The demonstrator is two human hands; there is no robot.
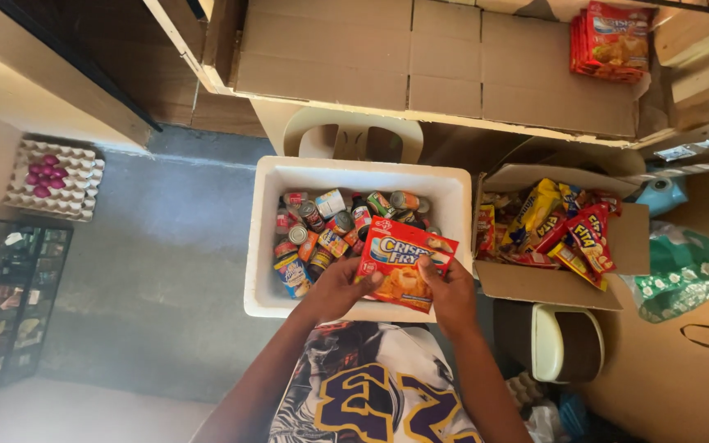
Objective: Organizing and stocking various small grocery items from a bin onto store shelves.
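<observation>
A red breading-mix packet (404, 264) is being held over the near edge of the white foam box (266, 238) (full of small cans (331, 226)), pinched by the left hand (340, 285) and right hand (450, 289), apparently mid-sorting, both grips needing steadiness.

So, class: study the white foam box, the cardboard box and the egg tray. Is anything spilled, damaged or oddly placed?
Nothing is spilled or visibly damaged. The cans in the white foam box lie jumbled at all angles, and the packets in the cardboard box are heaped loosely. The egg tray holds only a few pink eggs. Both hands, left hand and right hand, hold a red packet.
</observation>
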